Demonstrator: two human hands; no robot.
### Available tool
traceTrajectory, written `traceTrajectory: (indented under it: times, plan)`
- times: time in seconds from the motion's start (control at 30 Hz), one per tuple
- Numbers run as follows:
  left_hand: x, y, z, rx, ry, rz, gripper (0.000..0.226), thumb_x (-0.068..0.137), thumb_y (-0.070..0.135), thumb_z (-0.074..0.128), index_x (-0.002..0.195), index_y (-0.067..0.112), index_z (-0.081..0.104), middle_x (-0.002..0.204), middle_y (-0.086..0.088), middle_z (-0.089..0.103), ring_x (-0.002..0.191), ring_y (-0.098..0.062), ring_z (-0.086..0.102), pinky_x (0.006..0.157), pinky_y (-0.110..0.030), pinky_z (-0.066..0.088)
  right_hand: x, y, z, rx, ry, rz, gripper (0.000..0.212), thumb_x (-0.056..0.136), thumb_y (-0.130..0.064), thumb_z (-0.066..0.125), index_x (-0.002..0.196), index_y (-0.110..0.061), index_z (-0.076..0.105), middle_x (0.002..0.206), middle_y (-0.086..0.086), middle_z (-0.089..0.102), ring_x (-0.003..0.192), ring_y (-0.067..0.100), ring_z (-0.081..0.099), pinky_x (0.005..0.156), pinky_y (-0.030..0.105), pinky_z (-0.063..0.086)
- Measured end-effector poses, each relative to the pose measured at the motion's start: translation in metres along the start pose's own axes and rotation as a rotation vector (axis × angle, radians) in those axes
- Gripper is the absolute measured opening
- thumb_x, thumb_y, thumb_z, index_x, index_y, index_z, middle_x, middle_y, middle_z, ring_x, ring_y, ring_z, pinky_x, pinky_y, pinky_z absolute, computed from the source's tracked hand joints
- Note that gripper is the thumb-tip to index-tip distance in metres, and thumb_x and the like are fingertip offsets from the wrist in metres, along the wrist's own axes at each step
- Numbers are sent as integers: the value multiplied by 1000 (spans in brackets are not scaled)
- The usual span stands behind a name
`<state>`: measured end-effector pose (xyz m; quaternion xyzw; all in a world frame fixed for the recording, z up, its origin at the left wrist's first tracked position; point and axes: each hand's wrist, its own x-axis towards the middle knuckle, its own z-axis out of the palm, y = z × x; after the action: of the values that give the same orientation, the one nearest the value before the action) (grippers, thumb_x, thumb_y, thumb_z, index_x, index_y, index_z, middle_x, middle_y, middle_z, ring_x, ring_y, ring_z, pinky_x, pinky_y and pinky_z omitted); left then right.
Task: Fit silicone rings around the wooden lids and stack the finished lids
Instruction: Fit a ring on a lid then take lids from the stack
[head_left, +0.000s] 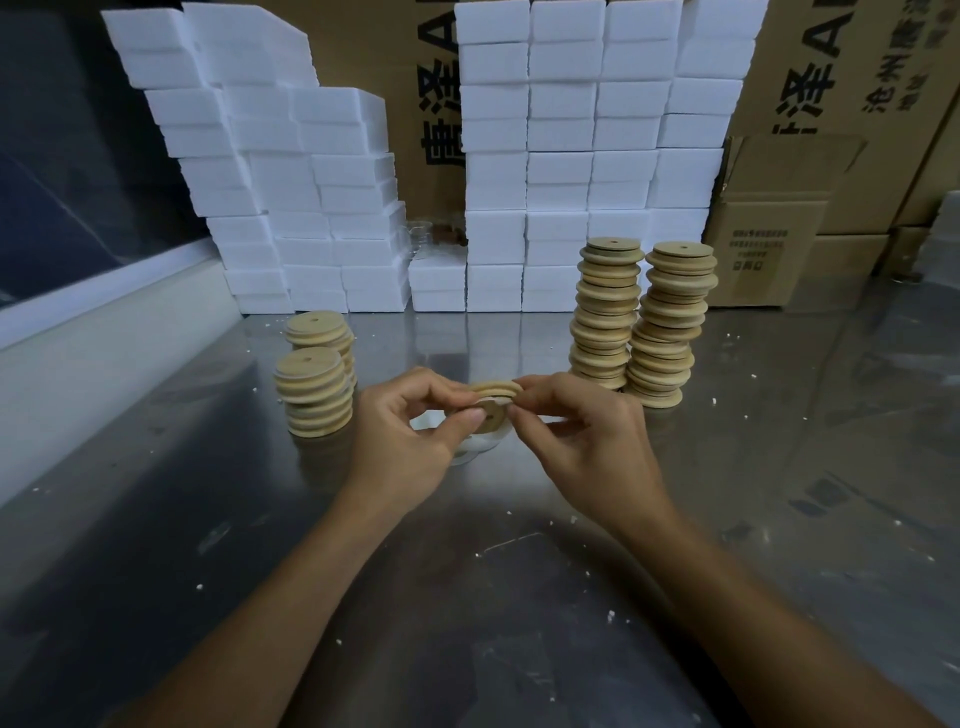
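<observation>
A round wooden lid (494, 396) with a small centre hole is held on edge above the steel table (519, 597). My left hand (410, 431) pinches its left side. My right hand (576, 431) pinches its right rim. A clear silicone ring (480, 441) hangs loosely around and below the lid. Two short stacks of lids (314, 384) stand to the left, and two tall stacks of lids (636, 322) stand to the right behind my right hand.
White foam boxes (545, 182) are piled in a wall along the back of the table. Brown cardboard cartons (779, 223) stand at the back right. White foam crumbs are scattered over the table. A pale ledge (104, 338) runs along the left side.
</observation>
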<state>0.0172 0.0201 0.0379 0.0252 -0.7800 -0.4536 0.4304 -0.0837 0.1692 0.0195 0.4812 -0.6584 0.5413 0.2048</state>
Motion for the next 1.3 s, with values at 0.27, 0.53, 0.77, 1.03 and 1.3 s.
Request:
traceTrajectory:
  times: [0.27, 0.53, 0.77, 1.03, 1.3]
  plan:
    - [1, 2, 0, 3, -9, -63, 26, 73, -3, 79, 74, 21, 68, 79, 6, 71, 78, -10, 69, 77, -22, 56, 0, 1, 0, 80, 2, 112, 5, 87, -9, 72, 92, -8, 71, 94, -4, 76, 86, 5, 73, 72, 30, 62]
    - [1, 2, -1, -21, -11, -72, 25, 72, -7, 78, 74, 16, 68, 81, 3, 71, 79, -7, 69, 78, -21, 56, 3, 0, -3, 134, -11, 228, 10, 83, -5, 74, 88, -13, 74, 85, -6, 76, 76, 8, 73, 71, 33, 62]
    - [1, -3, -2, -128, 3, -134, 25, 71, -12, 76, 72, 12, 68, 83, -6, 72, 80, -16, 70, 78, -25, 56, 3, 4, -6, 174, -87, 271, 6, 85, -7, 75, 89, -10, 75, 86, -3, 76, 81, 10, 74, 72, 29, 61]
    - [0, -6, -1, -550, -11, -437, 20, 64, 0, 75, 60, 19, 68, 96, -13, 71, 92, -30, 69, 76, -42, 61, 3, -1, -3, 170, -39, 218, 6, 87, -11, 75, 92, -8, 75, 90, -3, 76, 83, 7, 74, 69, 24, 60]
    - [-2, -8, 2, -79, -27, -155, 29, 75, -4, 78, 84, 23, 73, 89, 2, 75, 90, -19, 71, 79, -26, 57, 1, -6, -2, -135, -107, -55, 4, 91, -9, 68, 94, -8, 70, 95, 2, 71, 86, 14, 68, 71, 29, 60]
